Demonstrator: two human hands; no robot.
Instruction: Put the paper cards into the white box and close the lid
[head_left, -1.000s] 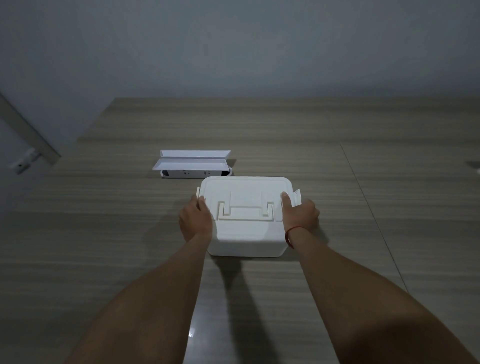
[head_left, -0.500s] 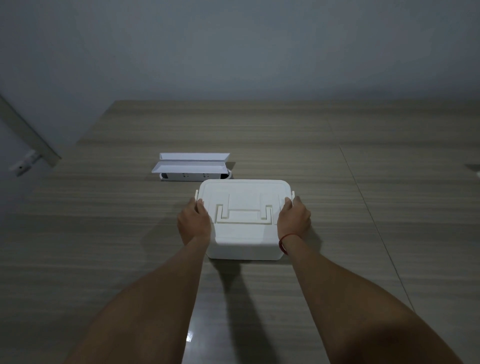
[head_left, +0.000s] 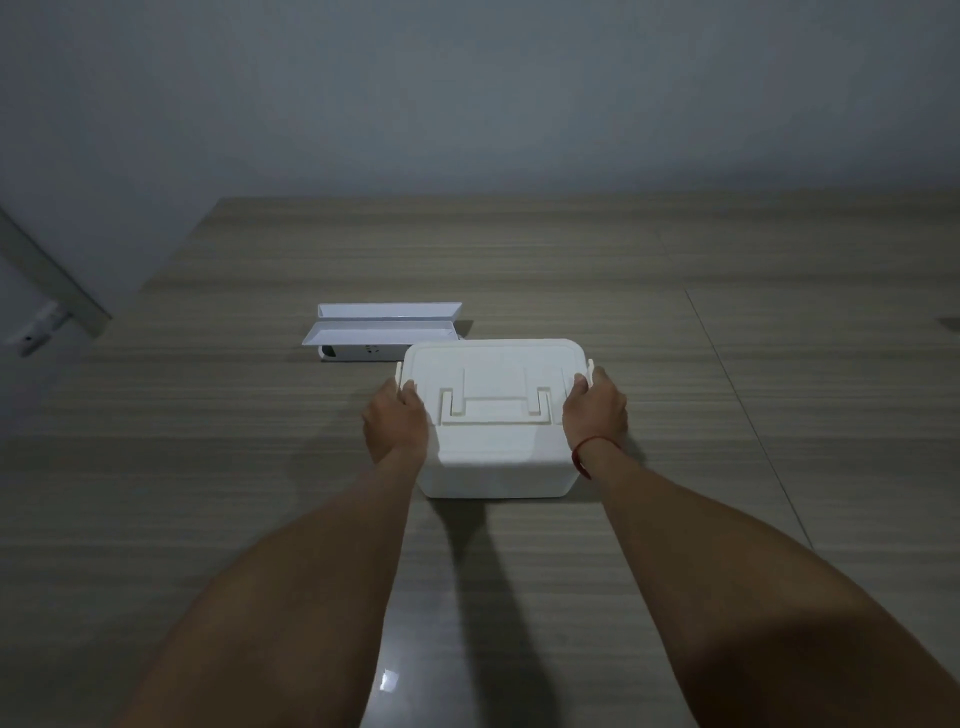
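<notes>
The white box (head_left: 496, 467) stands on the wooden table with its lid (head_left: 493, 371) down and a flat handle folded on top. My left hand (head_left: 395, 423) presses against the box's left side, fingers on the left side latch. On the opposite side my right hand (head_left: 595, 413), with a red string at the wrist, holds the right latch. The box's inside is hidden, and no loose paper cards are visible.
Behind the box to the left lies a white power strip with folded white paper pieces (head_left: 384, 325) resting on it. The table (head_left: 727, 467) stretches wide around the box, with a seam running down its right part. A grey wall rises beyond the far edge.
The right side latch, sticking out a second ago, now lies close against the box under my right hand. Both hands stay at the box's sides.
</notes>
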